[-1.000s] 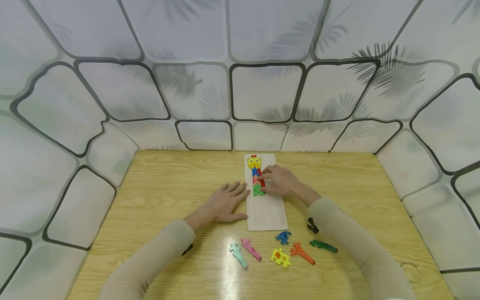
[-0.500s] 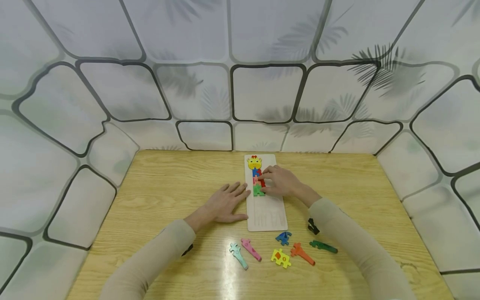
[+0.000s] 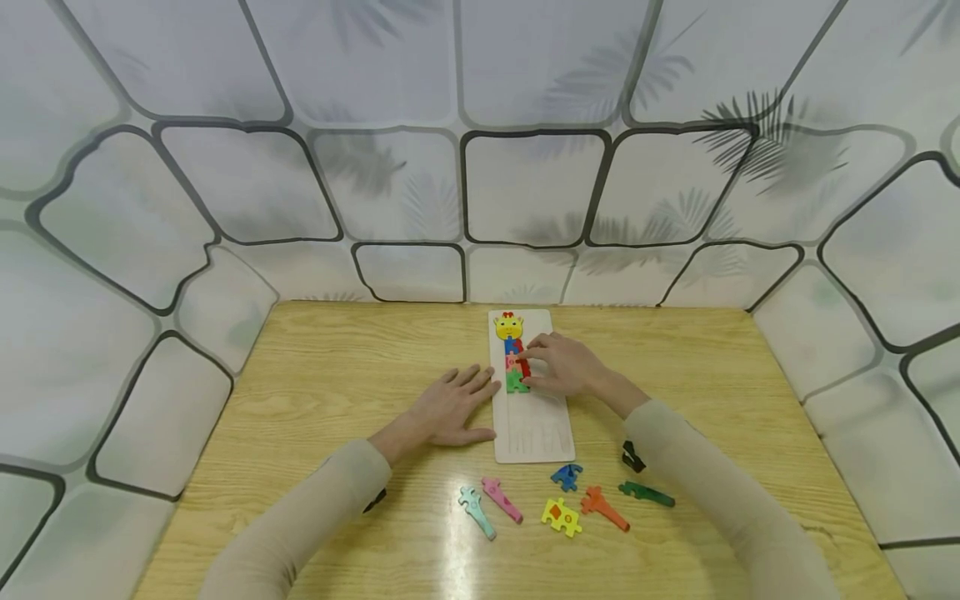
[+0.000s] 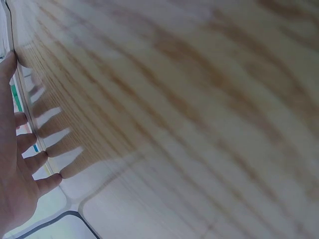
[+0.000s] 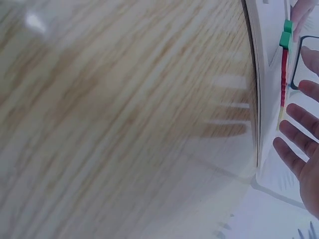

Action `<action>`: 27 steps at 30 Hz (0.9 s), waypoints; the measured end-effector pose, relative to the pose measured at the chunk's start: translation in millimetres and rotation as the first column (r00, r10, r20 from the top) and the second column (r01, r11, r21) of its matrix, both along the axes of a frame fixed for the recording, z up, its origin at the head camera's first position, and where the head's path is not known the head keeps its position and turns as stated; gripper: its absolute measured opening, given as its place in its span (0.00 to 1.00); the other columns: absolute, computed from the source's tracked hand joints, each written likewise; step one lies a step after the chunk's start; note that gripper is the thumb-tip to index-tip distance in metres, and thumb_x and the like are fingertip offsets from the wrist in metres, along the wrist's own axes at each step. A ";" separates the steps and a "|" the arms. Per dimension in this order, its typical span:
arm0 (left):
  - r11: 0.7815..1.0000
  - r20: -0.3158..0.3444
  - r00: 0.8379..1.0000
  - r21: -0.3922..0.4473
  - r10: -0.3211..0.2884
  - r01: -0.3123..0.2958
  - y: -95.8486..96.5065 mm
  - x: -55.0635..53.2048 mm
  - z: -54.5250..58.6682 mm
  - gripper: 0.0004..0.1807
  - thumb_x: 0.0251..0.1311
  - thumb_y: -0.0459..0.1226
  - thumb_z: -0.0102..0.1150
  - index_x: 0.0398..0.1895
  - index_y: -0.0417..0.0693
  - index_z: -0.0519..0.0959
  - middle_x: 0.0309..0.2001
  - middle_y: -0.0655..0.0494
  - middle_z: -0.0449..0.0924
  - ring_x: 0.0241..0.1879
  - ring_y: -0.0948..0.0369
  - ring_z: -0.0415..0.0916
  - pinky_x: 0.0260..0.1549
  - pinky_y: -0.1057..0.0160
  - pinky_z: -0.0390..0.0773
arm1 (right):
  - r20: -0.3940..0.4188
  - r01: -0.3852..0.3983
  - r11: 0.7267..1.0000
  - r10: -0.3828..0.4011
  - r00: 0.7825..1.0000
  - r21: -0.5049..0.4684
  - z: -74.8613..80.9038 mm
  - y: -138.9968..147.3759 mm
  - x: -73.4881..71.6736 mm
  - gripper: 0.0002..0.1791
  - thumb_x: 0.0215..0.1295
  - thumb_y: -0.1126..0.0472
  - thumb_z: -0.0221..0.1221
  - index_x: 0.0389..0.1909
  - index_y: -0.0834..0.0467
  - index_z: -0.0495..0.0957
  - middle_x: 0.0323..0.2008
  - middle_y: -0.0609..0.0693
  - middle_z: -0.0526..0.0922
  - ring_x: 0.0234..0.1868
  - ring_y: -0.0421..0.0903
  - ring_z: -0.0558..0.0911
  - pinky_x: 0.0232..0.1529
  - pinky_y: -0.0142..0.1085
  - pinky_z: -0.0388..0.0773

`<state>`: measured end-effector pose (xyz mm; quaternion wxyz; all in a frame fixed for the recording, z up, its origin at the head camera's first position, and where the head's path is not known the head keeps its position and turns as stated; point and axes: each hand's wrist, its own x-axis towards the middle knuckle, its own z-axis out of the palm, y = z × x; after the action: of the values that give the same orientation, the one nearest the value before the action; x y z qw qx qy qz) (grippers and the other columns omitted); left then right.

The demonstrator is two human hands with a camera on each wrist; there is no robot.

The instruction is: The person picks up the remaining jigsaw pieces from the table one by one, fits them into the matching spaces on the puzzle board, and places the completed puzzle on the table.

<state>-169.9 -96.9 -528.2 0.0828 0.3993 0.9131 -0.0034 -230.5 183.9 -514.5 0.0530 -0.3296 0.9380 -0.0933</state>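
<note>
A white puzzle board lies on the wooden table. On it a yellow giraffe head tops a blue piece, a pink piece, a green piece and a red strip along the right side. Straight, spread fingers of my left hand rest at the board's left edge. From the right, my right hand reaches over the board, thumb and forefinger close to the red strip. Its fingers look loosely spread in the right wrist view; whether they touch the pieces I cannot tell.
Loose pieces lie in front of the board: light teal, pink, dark blue, yellow, orange and dark green. A patterned curtain encloses the table's back and sides.
My right hand and forearm have shifted very slightly to the right. The left hand, the board and the loose pieces stay in place.
</note>
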 end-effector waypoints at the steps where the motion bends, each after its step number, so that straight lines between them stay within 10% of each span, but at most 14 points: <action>1: 1.000 -0.001 1.000 -0.001 0.000 0.000 0.1 0.0 0.0 0.49 0.72 0.71 0.41 0.86 0.54 0.53 0.87 0.49 0.50 0.85 0.46 0.52 0.82 0.41 0.61 | -0.004 -0.004 1.000 0.004 1.000 0.003 0.2 0.6 0.3 0.29 0.71 0.37 0.64 0.65 0.48 0.83 0.61 0.53 0.83 0.61 0.55 0.82 0.62 0.53 0.84; 27: 1.000 -0.003 1.000 0.001 0.001 -0.001 -0.1 -0.2 -1.4 0.49 0.72 0.72 0.40 0.86 0.54 0.53 0.87 0.49 0.49 0.85 0.46 0.51 0.82 0.41 0.60 | -0.042 -0.097 0.995 0.096 0.994 -0.019 8.6 7.5 22.2 0.31 0.69 0.38 0.65 0.67 0.49 0.81 0.63 0.53 0.82 0.61 0.54 0.83 0.61 0.52 0.84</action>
<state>-170.1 -96.9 -529.7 0.0811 0.3989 0.9134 -0.0034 -208.3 191.4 -505.9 0.0346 -0.3770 0.9208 -0.0937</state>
